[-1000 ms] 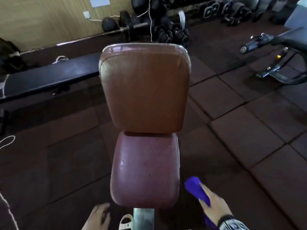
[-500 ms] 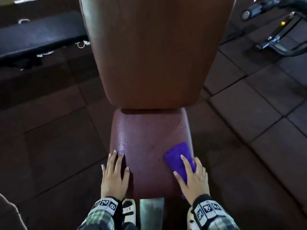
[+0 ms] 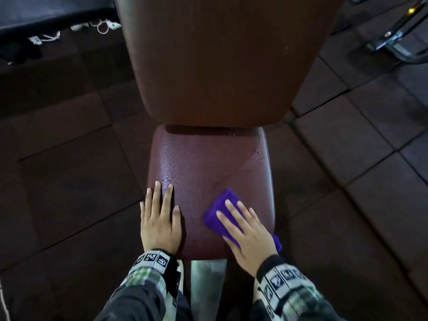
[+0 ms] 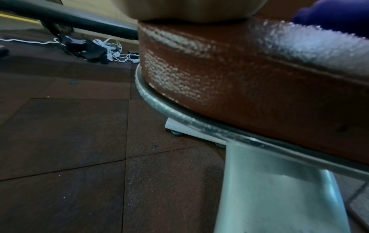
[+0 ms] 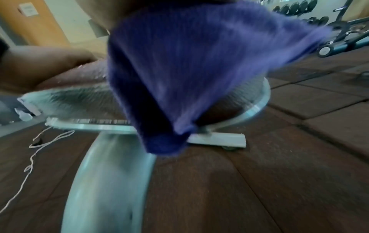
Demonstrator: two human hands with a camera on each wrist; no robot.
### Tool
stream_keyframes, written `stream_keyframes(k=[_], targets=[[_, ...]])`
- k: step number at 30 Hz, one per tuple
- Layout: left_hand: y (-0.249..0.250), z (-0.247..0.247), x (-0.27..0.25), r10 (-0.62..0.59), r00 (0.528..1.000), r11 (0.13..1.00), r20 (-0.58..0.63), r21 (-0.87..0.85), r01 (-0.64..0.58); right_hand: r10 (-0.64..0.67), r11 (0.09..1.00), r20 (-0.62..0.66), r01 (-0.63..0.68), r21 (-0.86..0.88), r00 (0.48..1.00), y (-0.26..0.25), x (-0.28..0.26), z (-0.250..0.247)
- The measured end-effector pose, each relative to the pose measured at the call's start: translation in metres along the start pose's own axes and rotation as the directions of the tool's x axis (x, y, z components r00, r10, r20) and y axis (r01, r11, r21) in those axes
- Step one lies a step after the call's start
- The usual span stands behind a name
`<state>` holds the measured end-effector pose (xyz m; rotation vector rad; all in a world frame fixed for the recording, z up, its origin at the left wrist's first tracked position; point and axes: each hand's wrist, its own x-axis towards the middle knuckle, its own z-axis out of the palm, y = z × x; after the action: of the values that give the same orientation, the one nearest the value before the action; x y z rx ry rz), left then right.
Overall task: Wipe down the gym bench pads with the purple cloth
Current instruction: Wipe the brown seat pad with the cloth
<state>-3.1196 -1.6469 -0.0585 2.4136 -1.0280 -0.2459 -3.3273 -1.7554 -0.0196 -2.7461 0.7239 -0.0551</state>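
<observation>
The maroon seat pad (image 3: 203, 163) of the gym bench lies below the brown back pad (image 3: 215, 59). My right hand (image 3: 245, 228) presses flat, fingers straight, on the purple cloth (image 3: 220, 209) at the seat's near right part. A corner of the cloth (image 5: 179, 78) hangs over the seat's front edge in the right wrist view. My left hand (image 3: 159, 218) rests flat on the seat's near left edge, holding nothing. The left wrist view shows the seat pad's side (image 4: 239, 75) and a bit of the cloth (image 4: 335, 15).
The bench's pale metal frame post (image 3: 207, 290) runs down between my arms. A black flat bench (image 3: 53, 10) and loose white cables (image 3: 102, 26) lie at the far left. Another machine's frame (image 3: 398, 35) stands at the far right. Dark rubber floor tiles (image 3: 69, 181) surround the bench.
My head has come closer over the seat. The right hand brought the cloth from beside the bench onto the seat and has slid it toward the middle; the left hand now rests on the seat.
</observation>
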Motion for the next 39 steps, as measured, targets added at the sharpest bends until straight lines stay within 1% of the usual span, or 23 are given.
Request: stream_keyframes(k=[2,5,7,10,12,14,16,18,20,21,22,25,27,29,31,32,34,35,37,39], targets=[[0.0,0.0,-0.001,0.003,1.0,1.0,-0.012,0.002,-0.003,-0.011,1.0,0.01,0.011,0.013,1.0,0.01,-0.029,0.002],[-0.001,0.002,-0.001,0.013,1.0,1.0,-0.018,0.002,-0.013,0.112,0.991,-0.008,-0.111,0.079,0.994,0.034,-0.045,-0.002],[-0.002,0.002,0.0,0.02,0.999,1.0,-0.027,0.004,-0.02,0.2,0.974,-0.025,-0.196,0.117,0.98,0.05,-0.034,-0.005],[-0.002,0.003,0.0,0.028,0.999,1.0,-0.047,0.012,-0.027,0.338,0.934,-0.084,-0.323,0.151,0.937,0.061,0.0,-0.009],[-0.001,0.003,-0.001,0.034,0.998,0.999,-0.061,0.017,-0.033,0.359,0.931,-0.091,-0.349,0.109,0.929,0.054,0.023,-0.011],[-0.002,0.004,-0.001,0.043,0.997,0.999,-0.07,0.027,-0.041,0.296,0.955,-0.08,-0.295,0.027,0.952,0.035,0.037,-0.012],[-0.004,0.004,0.0,0.051,0.996,0.998,-0.074,0.031,-0.049,0.169,0.985,-0.062,-0.171,-0.03,0.984,0.013,0.035,-0.007],[-0.004,0.004,0.0,0.061,0.995,0.998,-0.078,0.031,-0.058,0.013,0.999,-0.008,-0.013,-0.043,1.0,-0.003,0.013,-0.001],[-0.004,0.004,0.0,0.067,0.994,0.997,-0.082,0.032,-0.064,-0.09,0.994,0.063,0.093,-0.051,0.994,-0.002,-0.021,0.004],[-0.004,0.004,0.0,0.069,0.994,0.997,-0.081,0.032,-0.067,-0.103,0.993,0.084,0.108,-0.052,0.991,0.004,-0.036,0.005],[-0.004,0.005,0.0,0.069,0.994,0.997,-0.079,0.031,-0.066,-0.088,0.995,0.088,0.091,-0.039,0.992,0.013,-0.049,0.005],[-0.005,0.005,0.0,0.066,0.994,0.998,-0.082,0.028,-0.064,0.038,0.998,0.052,-0.04,0.042,0.998,0.039,-0.06,-0.001],[-0.004,0.005,0.0,0.068,0.994,0.997,-0.084,0.028,-0.066,0.105,0.991,0.03,-0.107,0.076,0.994,0.052,-0.047,-0.006],[-0.004,0.005,0.0,0.065,0.994,0.998,-0.083,0.031,-0.063,0.177,0.98,-0.01,-0.175,0.097,0.984,0.058,-0.021,-0.011],[-0.005,0.005,0.0,0.063,0.995,0.998,-0.083,0.035,-0.06,0.229,0.971,-0.035,-0.226,0.075,0.973,0.055,0.008,-0.015],[-0.005,0.005,0.001,0.065,0.994,0.997,-0.085,0.036,-0.062,0.235,0.971,-0.033,-0.233,0.049,0.971,0.05,0.021,-0.017],[-0.005,0.005,0.001,0.075,0.992,0.997,-0.101,0.034,-0.072,0.213,0.977,-0.028,-0.213,0.0,0.977,0.035,0.037,-0.017],[-0.005,0.005,0.001,0.078,0.991,0.997,-0.107,0.032,-0.075,0.179,0.984,-0.028,-0.18,-0.021,0.983,0.027,0.039,-0.015],[-0.004,0.005,0.0,0.078,0.991,0.997,-0.106,0.032,-0.075,0.048,0.998,-0.008,-0.049,-0.048,0.999,0.014,0.028,-0.01],[-0.004,0.005,0.0,0.071,0.993,0.997,-0.099,0.037,-0.068,-0.101,0.992,0.041,0.103,-0.071,0.994,0.011,0.005,-0.006]])
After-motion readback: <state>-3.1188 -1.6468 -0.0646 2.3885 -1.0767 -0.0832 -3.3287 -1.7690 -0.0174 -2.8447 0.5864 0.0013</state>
